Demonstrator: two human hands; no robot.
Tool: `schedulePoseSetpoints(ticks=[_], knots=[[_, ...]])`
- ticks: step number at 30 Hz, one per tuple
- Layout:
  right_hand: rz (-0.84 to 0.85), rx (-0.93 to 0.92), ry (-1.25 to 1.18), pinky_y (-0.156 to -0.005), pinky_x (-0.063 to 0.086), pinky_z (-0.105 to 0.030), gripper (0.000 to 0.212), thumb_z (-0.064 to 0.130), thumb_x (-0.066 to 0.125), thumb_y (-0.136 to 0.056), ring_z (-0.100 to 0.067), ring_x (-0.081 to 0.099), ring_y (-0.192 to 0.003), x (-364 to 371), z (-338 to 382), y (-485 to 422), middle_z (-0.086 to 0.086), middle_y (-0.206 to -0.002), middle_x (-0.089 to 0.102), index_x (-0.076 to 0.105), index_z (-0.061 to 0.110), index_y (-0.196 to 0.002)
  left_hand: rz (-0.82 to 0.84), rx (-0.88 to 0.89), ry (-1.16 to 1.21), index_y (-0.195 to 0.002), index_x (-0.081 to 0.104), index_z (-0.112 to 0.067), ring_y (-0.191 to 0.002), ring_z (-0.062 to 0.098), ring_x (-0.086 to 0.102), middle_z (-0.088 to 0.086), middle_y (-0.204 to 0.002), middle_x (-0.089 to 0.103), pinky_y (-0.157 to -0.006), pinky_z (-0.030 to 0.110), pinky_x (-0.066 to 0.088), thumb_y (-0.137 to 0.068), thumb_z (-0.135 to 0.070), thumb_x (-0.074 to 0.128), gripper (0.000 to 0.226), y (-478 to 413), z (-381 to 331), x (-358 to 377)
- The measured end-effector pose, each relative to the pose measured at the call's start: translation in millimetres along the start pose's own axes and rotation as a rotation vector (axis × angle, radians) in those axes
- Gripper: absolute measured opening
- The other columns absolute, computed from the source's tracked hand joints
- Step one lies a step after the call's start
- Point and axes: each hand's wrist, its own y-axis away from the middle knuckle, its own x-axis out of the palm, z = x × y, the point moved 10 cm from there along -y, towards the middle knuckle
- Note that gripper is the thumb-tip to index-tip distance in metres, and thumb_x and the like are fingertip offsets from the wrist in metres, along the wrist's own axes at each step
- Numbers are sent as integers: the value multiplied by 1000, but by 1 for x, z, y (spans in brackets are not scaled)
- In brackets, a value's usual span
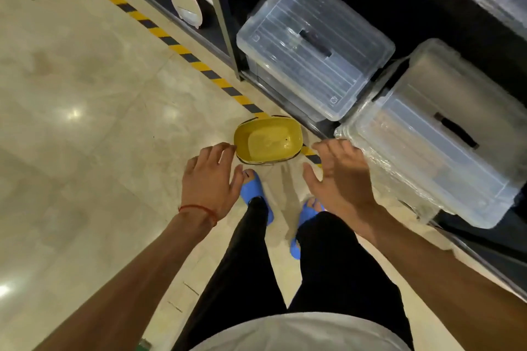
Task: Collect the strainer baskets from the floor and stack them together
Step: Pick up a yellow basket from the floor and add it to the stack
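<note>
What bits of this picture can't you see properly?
Head view:
- Yellow basket: holes too small to see; unclear whether another sits under it.
- Left hand: cannot tell whether fingertips touch the basket.
- Shelf items: blurred, cut off by top edge.
- Clear boxes: contents hidden by glare.

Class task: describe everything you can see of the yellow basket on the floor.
The yellow basket is a rounded-rectangular tub, seemingly plastic, upright, open top facing the camera, apparently empty. Dark strips edge its rim. It sits on the pale floor over the yellow-black striped tape. The left hand and right hand reach open either side; neither grips it.
</note>
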Motion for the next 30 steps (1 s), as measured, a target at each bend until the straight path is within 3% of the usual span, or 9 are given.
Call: schedulePoseSetpoints(ticks=[3,6,10,15,21,25,27,28,30], knots=[[62,6,2,-85,46,-44,45,46,52,-88,-33,59,-101,45,-3,-23,-8,-108,66,67,10,-113,42,-53,54,-127,54,-18,-107,27,55,3,-124,59,-80,40,48,-95,-41,46,40,-24,25,40],[54,5,-16,-76,46,-43,36,37,63,-87,-34,59,-95,92,-11,-42,-9,-102,65,65,10,-110,82,-139,114,-128,53,-17,-107,28,54,4,-122,59,-79,40,47,-95,-40,46,40,-43,50,92],[97,103,-101,-76,48,-44,34,35,62,-86,-36,59,-99,170,-38,-62,-9,-102,65,65,11,-110,127,-227,144,-129,52,-18,-111,28,54,4,-125,58,-82,42,47,-96,-40,45,41,-62,72,167],[159,268,-177,-83,47,-42,42,37,62,-91,-33,56,-111,279,-87,-84,-10,-117,64,60,10,-123,149,-411,262,-129,52,-23,-115,23,53,-1,-129,55,-84,40,49,-96,-43,44,40,-77,93,279],[207,472,-287,-96,45,-44,56,43,50,-99,-30,47,-129,406,-148,-115,-11,-144,48,40,15,-146,-18,-659,593,-132,50,-18,-114,21,56,2,-134,50,-85,34,45,-95,-40,50,42,-111,128,414],[185,451,-441,-104,44,-47,53,44,43,-102,-30,50,-127,481,-170,-141,-12,-139,53,42,11,-144,-91,-786,822,-136,46,-16,-119,18,53,2,-137,50,-99,40,45,-95,-46,50,51,-144,141,488],[139,486,-534,-104,45,-44,51,44,39,-105,-28,55,-123,506,-181,-150,-11,-137,57,44,11,-142,-119,-854,869,-132,49,-18,-114,19,55,0,-128,56,-99,41,46,-95,-52,46,50,-156,147,514],[120,517,-566,-100,46,-42,48,42,37,-106,-27,58,-118,515,-186,-154,-11,-132,61,46,9,-140,-130,-884,879,-129,50,-18,-108,20,56,-1,-121,59,-96,39,46,-96,-52,43,47,-160,150,523],[74,558,-581,-82,46,-36,37,35,35,-109,-17,62,-91,525,-192,-162,-4,-102,67,53,7,-124,-160,-925,876,-123,53,-15,-93,19,53,-2,-106,59,-83,30,43,-101,-47,37,42,-166,153,531]])
